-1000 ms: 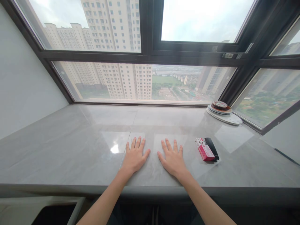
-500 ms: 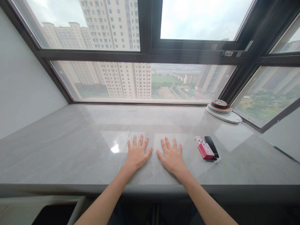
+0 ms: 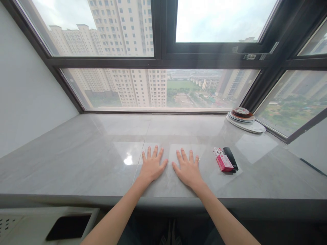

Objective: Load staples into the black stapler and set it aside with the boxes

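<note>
My left hand (image 3: 152, 166) lies palm down on the glossy grey stone sill (image 3: 76, 163), fingers spread, holding nothing. Beside it, a little to the right, my right hand (image 3: 188, 169) rests flat in the same way, its fingers apart. The two thumbs point toward each other with a small gap between them. To the right of my right hand lies a pink and white box (image 3: 223, 160). A black stapler-like object (image 3: 231, 158) lies against the box's right side, partly hidden by it.
A stack of plates (image 3: 246, 125) stands in the far right corner by the dark window frame (image 3: 158, 63). Below the sill's front edge at the left is a pale cabinet or drawer piece (image 3: 33, 224) with a dark opening. A dark strip (image 3: 313, 166) runs along the right wall.
The camera view has shifted slightly, so the sill's front edge sits a little higher. Both hands keep their places flat on the sill, and the box has not moved.
</note>
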`<control>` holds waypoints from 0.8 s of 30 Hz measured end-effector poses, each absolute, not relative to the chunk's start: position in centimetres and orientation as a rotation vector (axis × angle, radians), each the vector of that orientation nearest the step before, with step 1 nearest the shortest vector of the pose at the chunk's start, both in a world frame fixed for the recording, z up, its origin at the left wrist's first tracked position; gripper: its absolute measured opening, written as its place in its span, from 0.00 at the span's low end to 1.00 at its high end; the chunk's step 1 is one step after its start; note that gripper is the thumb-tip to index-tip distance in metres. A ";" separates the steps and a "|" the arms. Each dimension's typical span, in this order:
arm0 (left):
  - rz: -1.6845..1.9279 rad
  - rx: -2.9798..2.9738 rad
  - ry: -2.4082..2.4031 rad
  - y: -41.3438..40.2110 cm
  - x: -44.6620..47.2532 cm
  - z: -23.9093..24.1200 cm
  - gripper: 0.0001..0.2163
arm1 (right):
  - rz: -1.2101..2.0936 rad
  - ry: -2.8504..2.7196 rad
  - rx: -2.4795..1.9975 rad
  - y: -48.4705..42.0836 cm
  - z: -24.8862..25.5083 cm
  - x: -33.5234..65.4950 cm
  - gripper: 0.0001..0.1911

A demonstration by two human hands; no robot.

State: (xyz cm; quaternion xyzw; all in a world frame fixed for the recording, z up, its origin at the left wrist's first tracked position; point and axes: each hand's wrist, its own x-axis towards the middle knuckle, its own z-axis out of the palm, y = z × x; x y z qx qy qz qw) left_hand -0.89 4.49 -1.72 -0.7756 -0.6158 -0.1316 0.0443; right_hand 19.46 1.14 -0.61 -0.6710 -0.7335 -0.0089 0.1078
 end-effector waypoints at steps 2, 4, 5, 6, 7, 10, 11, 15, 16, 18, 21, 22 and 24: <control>-0.397 -2.375 -1.885 4.4 -0.8 -1.5 0.32 | -0.032 -2.154 -1.972 1.1 -0.5 19.6 0.39; -0.391 -2.376 -1.893 4.4 -0.8 -1.4 0.32 | -0.031 -2.151 -1.970 1.0 -0.5 19.7 0.39; -0.388 -2.376 -1.897 4.3 -0.8 -1.3 0.32 | -0.028 -2.152 -1.969 1.1 -0.5 19.7 0.39; -0.387 -2.376 -1.900 4.3 -0.8 -1.3 0.32 | -0.025 -2.154 -1.968 1.1 -0.5 19.7 0.39; -0.387 -2.377 -1.901 4.3 -0.8 -1.2 0.31 | -0.021 -2.157 -1.966 1.1 -0.5 19.7 0.39; -0.388 -2.380 -1.902 4.3 -0.9 -1.1 0.31 | -0.021 -2.158 -1.966 1.2 -0.6 19.8 0.39; -0.388 -2.381 -1.903 4.4 -0.9 -1.1 0.31 | -0.023 -2.157 -1.967 1.3 -0.6 19.8 0.39; -0.384 -2.384 -1.912 4.4 -0.9 -1.0 0.31 | -0.014 -2.160 -1.981 1.3 -0.4 19.8 0.39; -0.381 -2.385 -1.916 4.4 -0.9 -1.0 0.31 | -0.009 -2.162 -1.984 1.3 -0.4 19.8 0.39; -0.372 -2.387 -1.923 4.4 -0.8 -1.0 0.31 | 0.000 -2.166 -1.986 1.3 -0.3 19.8 0.39; -0.372 -2.382 -1.924 4.4 -0.9 -0.9 0.31 | 0.013 -2.170 -1.996 1.3 -0.2 19.7 0.39; -0.377 -2.378 -1.924 4.4 -0.9 -0.9 0.31 | 0.017 -2.171 -2.000 1.3 -0.2 19.7 0.39; -0.388 -2.374 -1.920 4.4 -0.9 -0.9 0.31 | 0.020 -2.171 -2.000 1.3 -0.2 19.7 0.39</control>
